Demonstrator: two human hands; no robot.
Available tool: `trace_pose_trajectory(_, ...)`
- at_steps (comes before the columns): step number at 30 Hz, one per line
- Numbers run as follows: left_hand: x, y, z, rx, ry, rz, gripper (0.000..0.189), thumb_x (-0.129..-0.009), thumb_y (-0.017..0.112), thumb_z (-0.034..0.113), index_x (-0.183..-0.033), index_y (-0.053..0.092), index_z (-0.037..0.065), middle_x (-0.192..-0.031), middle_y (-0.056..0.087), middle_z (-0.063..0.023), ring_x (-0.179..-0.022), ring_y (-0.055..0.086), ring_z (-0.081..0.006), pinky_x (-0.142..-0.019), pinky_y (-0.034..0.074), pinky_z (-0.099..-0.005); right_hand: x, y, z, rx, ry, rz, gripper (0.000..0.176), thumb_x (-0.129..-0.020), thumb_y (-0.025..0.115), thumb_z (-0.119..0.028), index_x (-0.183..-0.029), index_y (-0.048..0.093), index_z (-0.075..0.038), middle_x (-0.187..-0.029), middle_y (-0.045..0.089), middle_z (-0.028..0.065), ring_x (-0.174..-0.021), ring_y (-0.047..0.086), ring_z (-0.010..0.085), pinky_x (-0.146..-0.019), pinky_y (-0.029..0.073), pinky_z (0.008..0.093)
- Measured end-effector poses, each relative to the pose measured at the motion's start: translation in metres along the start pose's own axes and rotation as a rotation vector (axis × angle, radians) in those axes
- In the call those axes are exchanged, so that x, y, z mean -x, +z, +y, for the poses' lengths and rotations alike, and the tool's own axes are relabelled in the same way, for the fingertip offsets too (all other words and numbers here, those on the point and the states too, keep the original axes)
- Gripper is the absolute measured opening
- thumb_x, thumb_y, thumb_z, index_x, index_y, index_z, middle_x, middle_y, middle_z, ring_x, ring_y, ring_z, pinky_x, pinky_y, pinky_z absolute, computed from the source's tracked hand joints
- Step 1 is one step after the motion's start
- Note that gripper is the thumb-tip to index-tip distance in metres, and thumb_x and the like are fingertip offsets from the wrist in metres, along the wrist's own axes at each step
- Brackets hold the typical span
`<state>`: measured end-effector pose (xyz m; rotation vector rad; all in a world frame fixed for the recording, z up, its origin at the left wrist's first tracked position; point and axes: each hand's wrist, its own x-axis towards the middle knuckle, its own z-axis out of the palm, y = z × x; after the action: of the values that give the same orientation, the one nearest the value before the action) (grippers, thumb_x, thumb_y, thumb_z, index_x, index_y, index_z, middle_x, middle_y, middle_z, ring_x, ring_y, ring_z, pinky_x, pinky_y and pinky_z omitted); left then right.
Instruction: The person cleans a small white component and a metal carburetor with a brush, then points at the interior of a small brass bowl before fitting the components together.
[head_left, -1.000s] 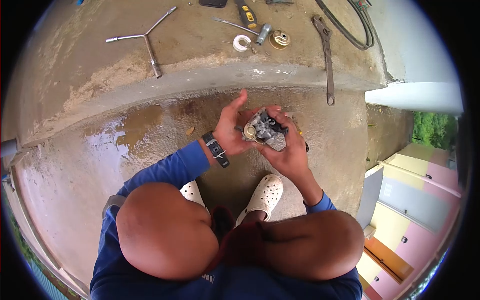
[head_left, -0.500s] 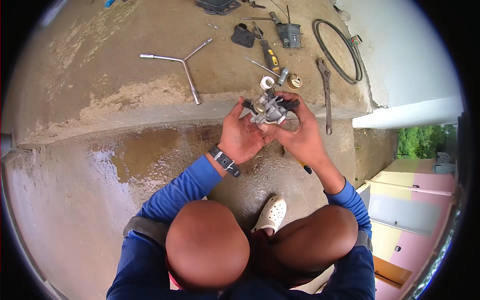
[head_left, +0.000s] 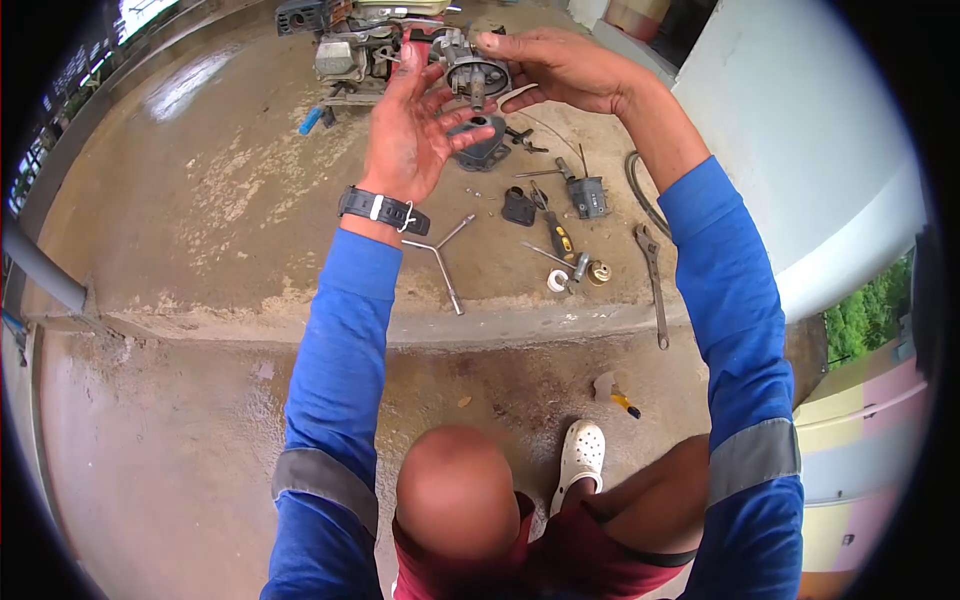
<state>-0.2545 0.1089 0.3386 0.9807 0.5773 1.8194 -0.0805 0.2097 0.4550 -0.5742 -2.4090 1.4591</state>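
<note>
A metal carburetor (head_left: 477,76) with a round open face is held up at arm's length near the top of the view. My right hand (head_left: 575,72) grips it from the right, thumb on its upper side and fingers partly hidden behind it. My left hand (head_left: 412,135), wearing a black wristwatch (head_left: 385,208), is palm up with fingers spread just under and left of the carburetor; whether the fingertips touch it is hard to tell. Behind the hands stands a small engine (head_left: 352,55) with a pale tank on top.
On the wet concrete ledge lie a Y-shaped socket wrench (head_left: 440,255), a yellow-black screwdriver (head_left: 560,238), an adjustable wrench (head_left: 653,285), a black box-shaped part (head_left: 588,197), a brass-coloured cup (head_left: 599,272) and a white ring (head_left: 558,281). A yellow-handled tool (head_left: 626,403) lies on the lower floor.
Both arms have reached forward, carrying the carburetor up and away toward the engine, which has come into view. My left hand's fingers have spread. The view has tilted upward.
</note>
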Motion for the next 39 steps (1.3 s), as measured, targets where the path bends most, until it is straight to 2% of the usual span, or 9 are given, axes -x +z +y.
trace_pose_trajectory(5,-0.018,0.008,0.055,-0.241,-0.041,-0.237,0.063,-0.105,0.062,0.059,-0.144,0.058,0.009,-0.115,0.068,-0.0043,-0.115,0.073,-0.0354,-0.091,0.061,-0.0447,-0.011,-0.011,-0.010,0.098,-0.154,0.100,0.073,-0.098,0.068,-0.067,-0.133,0.069,-0.003,-0.121,0.072,0.0093,-0.108,0.069,0.0182,-0.094,0.060,0.0369)
trace_pose_trajectory(8,-0.036,0.013,0.064,-0.291,-0.081,-0.287,0.056,-0.106,0.064,0.052,-0.144,0.059,0.010,-0.122,0.070,-0.0079,-0.115,0.074,-0.0352,-0.091,0.062,-0.0432,-0.005,-0.015,0.004,0.062,-0.270,0.164,0.072,-0.096,0.069,-0.069,-0.128,0.071,-0.004,-0.115,0.074,0.0083,-0.104,0.070,0.0171,-0.090,0.060,0.0365)
trace_pose_trajectory(9,-0.043,0.015,0.067,-0.267,-0.087,-0.337,0.045,-0.110,0.059,0.036,-0.144,0.058,0.007,-0.129,0.070,-0.0136,-0.126,0.069,-0.0364,-0.095,0.061,-0.0447,0.002,-0.024,0.004,-0.126,-0.253,0.007,0.055,-0.103,0.071,-0.050,-0.134,0.068,-0.005,-0.119,0.076,0.0060,-0.097,0.073,0.0162,-0.081,0.059,0.0321)
trace_pose_trajectory(11,-0.044,0.039,0.066,-0.277,-0.118,-0.315,0.047,-0.109,0.058,0.030,-0.146,0.056,0.001,-0.136,0.070,-0.0190,-0.120,0.072,-0.0378,-0.100,0.061,-0.0543,0.004,-0.038,0.006,-0.055,-0.267,0.049,0.054,-0.103,0.071,-0.049,-0.133,0.068,-0.004,-0.119,0.075,0.0074,-0.097,0.073,0.0162,-0.080,0.059,0.0330)
trace_pose_trajectory(16,-0.085,0.004,0.040,-0.342,-0.067,-0.260,0.040,-0.106,0.061,0.027,-0.138,0.062,0.002,-0.127,0.072,-0.0154,-0.119,0.072,-0.0333,-0.098,0.061,-0.0502,0.017,-0.051,0.033,0.037,-0.333,0.223,0.064,-0.099,0.075,-0.053,-0.135,0.067,-0.001,-0.119,0.074,0.0111,-0.099,0.071,0.0182,-0.078,0.060,0.0335)
trace_pose_trajectory(24,0.019,0.010,-0.076,-0.416,0.132,0.197,0.044,-0.103,0.066,0.018,-0.141,0.059,-0.003,-0.133,0.070,-0.0136,-0.107,0.072,-0.0227,-0.095,0.061,-0.0419,0.030,-0.074,0.103,0.288,-0.028,0.023,0.082,-0.095,0.075,-0.063,-0.147,0.062,-0.001,-0.118,0.074,0.0192,-0.104,0.071,0.0220,-0.081,0.062,0.0356)
trace_pose_trajectory(27,0.042,-0.005,-0.110,-0.326,0.095,0.281,0.053,-0.101,0.068,0.014,-0.148,0.053,-0.003,-0.134,0.068,-0.0130,-0.108,0.071,-0.0193,-0.093,0.061,-0.0395,0.058,-0.067,0.149,0.673,0.207,0.022,0.067,-0.094,0.074,-0.065,-0.121,0.073,-0.003,-0.105,0.076,0.0101,-0.098,0.072,0.0197,-0.086,0.058,0.0365)
trace_pose_trajectory(32,0.042,-0.001,-0.141,-0.395,-0.064,0.152,0.057,-0.098,0.070,0.009,-0.151,0.052,-0.002,-0.132,0.064,-0.0103,-0.112,0.067,-0.0159,-0.091,0.060,-0.0381,0.145,-0.052,0.221,0.920,0.372,-0.081,0.062,-0.093,0.078,-0.053,-0.126,0.069,-0.001,-0.111,0.077,0.0185,-0.107,0.073,0.0370,-0.091,0.057,0.0453)
trace_pose_trajectory(39,0.039,0.000,-0.186,-0.201,-0.158,0.067,0.060,-0.098,0.067,0.006,-0.154,0.047,-0.003,-0.129,0.064,-0.0112,-0.112,0.067,-0.0198,-0.095,0.059,-0.0421,0.197,-0.010,0.280,0.964,0.505,-0.065,0.075,-0.087,0.082,-0.049,-0.144,0.057,-0.008,-0.138,0.064,0.0179,-0.119,0.069,0.0407,-0.100,0.057,0.0504)
